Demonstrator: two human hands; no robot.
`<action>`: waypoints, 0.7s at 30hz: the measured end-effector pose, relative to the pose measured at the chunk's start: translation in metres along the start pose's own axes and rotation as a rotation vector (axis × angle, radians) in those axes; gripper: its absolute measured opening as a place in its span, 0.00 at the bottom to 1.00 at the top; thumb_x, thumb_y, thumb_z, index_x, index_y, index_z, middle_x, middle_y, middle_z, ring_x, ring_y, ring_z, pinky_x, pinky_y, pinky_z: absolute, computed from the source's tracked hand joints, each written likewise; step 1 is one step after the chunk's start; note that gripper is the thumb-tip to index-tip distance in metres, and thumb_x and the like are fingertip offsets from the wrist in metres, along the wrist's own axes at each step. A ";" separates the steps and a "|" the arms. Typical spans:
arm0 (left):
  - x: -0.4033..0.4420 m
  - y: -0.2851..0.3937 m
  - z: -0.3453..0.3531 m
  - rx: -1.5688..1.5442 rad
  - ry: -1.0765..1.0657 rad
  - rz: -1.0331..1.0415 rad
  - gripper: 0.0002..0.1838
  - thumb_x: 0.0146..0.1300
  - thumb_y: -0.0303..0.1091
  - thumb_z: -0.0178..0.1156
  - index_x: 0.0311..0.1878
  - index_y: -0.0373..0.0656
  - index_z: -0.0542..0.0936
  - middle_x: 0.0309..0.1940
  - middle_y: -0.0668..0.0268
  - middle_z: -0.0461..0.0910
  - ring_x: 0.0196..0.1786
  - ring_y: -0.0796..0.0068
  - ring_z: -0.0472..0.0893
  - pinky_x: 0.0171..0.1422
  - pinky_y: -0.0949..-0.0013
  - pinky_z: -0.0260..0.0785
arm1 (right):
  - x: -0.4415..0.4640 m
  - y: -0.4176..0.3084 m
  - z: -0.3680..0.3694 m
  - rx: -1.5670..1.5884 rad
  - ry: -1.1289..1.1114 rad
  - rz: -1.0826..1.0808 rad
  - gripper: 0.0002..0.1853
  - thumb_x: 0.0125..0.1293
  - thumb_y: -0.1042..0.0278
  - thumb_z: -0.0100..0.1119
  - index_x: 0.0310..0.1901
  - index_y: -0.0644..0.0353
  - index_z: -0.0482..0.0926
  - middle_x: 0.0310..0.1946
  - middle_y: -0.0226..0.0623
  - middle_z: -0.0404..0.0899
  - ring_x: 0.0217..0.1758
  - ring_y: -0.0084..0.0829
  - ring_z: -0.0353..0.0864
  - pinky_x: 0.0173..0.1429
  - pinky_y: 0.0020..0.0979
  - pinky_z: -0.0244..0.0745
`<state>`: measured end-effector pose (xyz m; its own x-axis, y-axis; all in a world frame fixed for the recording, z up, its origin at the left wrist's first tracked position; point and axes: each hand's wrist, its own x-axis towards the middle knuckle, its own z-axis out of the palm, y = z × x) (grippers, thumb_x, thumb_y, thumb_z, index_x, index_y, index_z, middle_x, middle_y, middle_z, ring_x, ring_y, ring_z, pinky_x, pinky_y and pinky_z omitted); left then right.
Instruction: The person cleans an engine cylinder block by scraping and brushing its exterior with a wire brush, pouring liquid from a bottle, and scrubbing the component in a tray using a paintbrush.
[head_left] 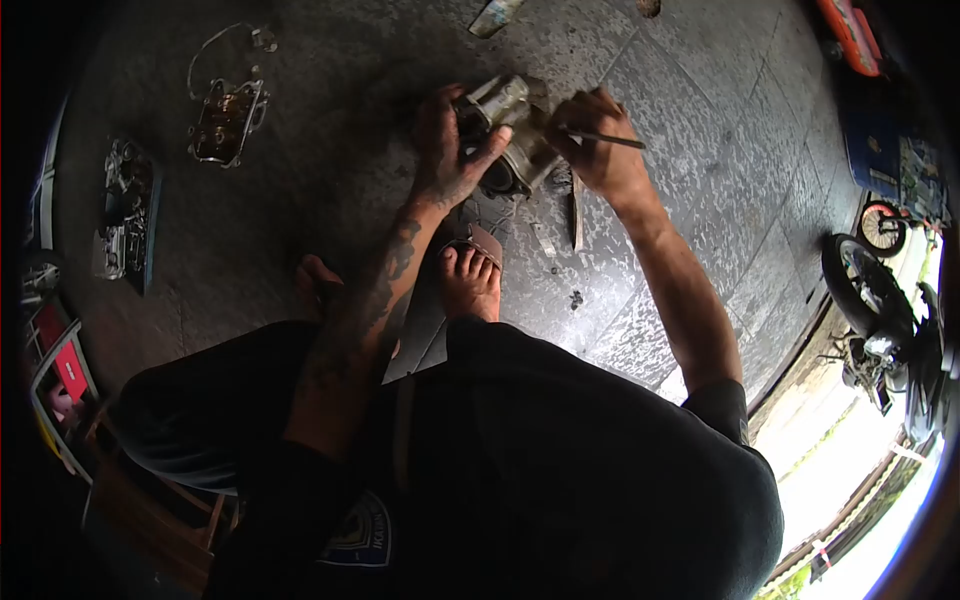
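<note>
- The cast metal part (525, 158) sits straight out in front of me, beyond my right foot (470, 285), between my two hands and above the grey floor (700, 130); I cannot tell whether its underside rests there or hangs in my grip.
- My left hand (455, 152) is clamped on the part's left side, fingers round the far edge and thumb laid across the face towards me, so this is the nearer hand.
- My right hand (597, 150) is closed round a thin dark tool (622, 139) just beside the part's right side; whether those knuckles touch the metal I cannot tell.
- From my right hand, then, the part lies to the left; from my left hand, it lies to the right and directly under the thumb.
- The part's long axis seems to run away from me, a little aslant, with a dark round hole (500, 180) at the near end facing back towards my feet; the right-hand side is partly hidden, so I judge that loosely.
- The tool lies nearly crosswise to that axis: its visible end sticks out rightwards past my fingers, dipping slightly towards me, while its other end is lost behind my hand.
</note>
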<state>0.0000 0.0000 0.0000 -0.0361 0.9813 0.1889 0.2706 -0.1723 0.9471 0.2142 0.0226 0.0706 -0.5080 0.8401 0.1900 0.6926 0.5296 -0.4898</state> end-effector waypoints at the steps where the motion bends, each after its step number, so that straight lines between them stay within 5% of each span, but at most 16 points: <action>1: 0.004 0.002 0.000 0.001 0.011 0.020 0.37 0.54 0.45 0.72 0.60 0.35 0.67 0.53 0.51 0.70 0.52 0.56 0.74 0.57 0.57 0.70 | -0.006 0.003 -0.002 -0.003 -0.047 0.037 0.06 0.56 0.66 0.67 0.35 0.53 0.85 0.33 0.31 0.81 0.42 0.34 0.76 0.51 0.41 0.71; 3: -0.012 0.009 0.012 -0.040 0.025 -0.011 0.36 0.53 0.45 0.72 0.59 0.35 0.68 0.51 0.52 0.72 0.52 0.57 0.75 0.55 0.57 0.71 | -0.013 -0.006 -0.018 -0.055 -0.200 0.121 0.04 0.55 0.66 0.67 0.33 0.53 0.85 0.33 0.29 0.81 0.42 0.35 0.76 0.48 0.39 0.72; 9: -0.002 0.003 0.002 0.041 0.056 0.007 0.36 0.52 0.51 0.72 0.57 0.36 0.71 0.49 0.51 0.74 0.53 0.53 0.74 0.60 0.54 0.67 | 0.011 0.004 -0.003 -0.103 0.001 -0.227 0.03 0.56 0.67 0.66 0.30 0.55 0.83 0.30 0.30 0.81 0.35 0.33 0.76 0.45 0.36 0.71; 10: -0.003 0.002 0.001 0.044 0.069 0.002 0.36 0.52 0.51 0.72 0.57 0.36 0.71 0.49 0.51 0.74 0.53 0.53 0.74 0.60 0.54 0.67 | 0.008 0.000 -0.007 0.033 -0.025 -0.039 0.03 0.56 0.68 0.66 0.30 0.55 0.83 0.31 0.29 0.81 0.37 0.32 0.76 0.45 0.36 0.71; 13: 0.002 -0.001 -0.001 0.137 0.082 0.149 0.37 0.52 0.53 0.71 0.56 0.35 0.71 0.49 0.51 0.74 0.53 0.51 0.74 0.58 0.54 0.67 | 0.001 -0.014 -0.015 -0.033 -0.127 0.077 0.02 0.56 0.68 0.66 0.30 0.55 0.83 0.31 0.28 0.81 0.38 0.32 0.76 0.44 0.35 0.71; 15: 0.002 -0.001 0.001 0.193 0.102 0.165 0.36 0.51 0.51 0.72 0.56 0.35 0.72 0.49 0.50 0.75 0.53 0.52 0.74 0.58 0.53 0.67 | 0.010 -0.011 -0.015 -0.091 -0.118 0.014 0.04 0.55 0.67 0.67 0.31 0.55 0.83 0.31 0.27 0.80 0.39 0.32 0.75 0.45 0.37 0.70; 17: -0.002 0.011 0.001 0.079 0.082 0.036 0.36 0.50 0.50 0.73 0.55 0.35 0.72 0.49 0.51 0.75 0.53 0.52 0.74 0.59 0.52 0.65 | 0.020 0.001 -0.010 -0.235 -0.073 -0.288 0.05 0.55 0.65 0.68 0.31 0.55 0.83 0.31 0.28 0.79 0.41 0.32 0.75 0.45 0.38 0.70; 19: 0.001 0.008 -0.002 0.017 0.031 0.043 0.37 0.50 0.50 0.73 0.56 0.36 0.71 0.50 0.52 0.75 0.54 0.52 0.74 0.60 0.52 0.64 | 0.019 -0.004 -0.007 -0.211 -0.058 -0.267 0.06 0.56 0.69 0.67 0.28 0.59 0.81 0.29 0.34 0.80 0.34 0.36 0.76 0.43 0.37 0.72; 21: 0.002 0.000 -0.003 0.149 0.076 0.112 0.37 0.50 0.50 0.73 0.56 0.36 0.71 0.51 0.54 0.74 0.55 0.52 0.73 0.60 0.52 0.64 | 0.005 -0.014 -0.009 -0.089 -0.114 0.026 0.05 0.58 0.68 0.67 0.27 0.57 0.82 0.29 0.35 0.81 0.31 0.37 0.77 0.39 0.37 0.73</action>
<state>-0.0029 0.0021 0.0013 -0.0690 0.9465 0.3153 0.4161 -0.2599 0.8714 0.2066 0.0209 0.0858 -0.5402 0.8379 0.0781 0.7464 0.5199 -0.4154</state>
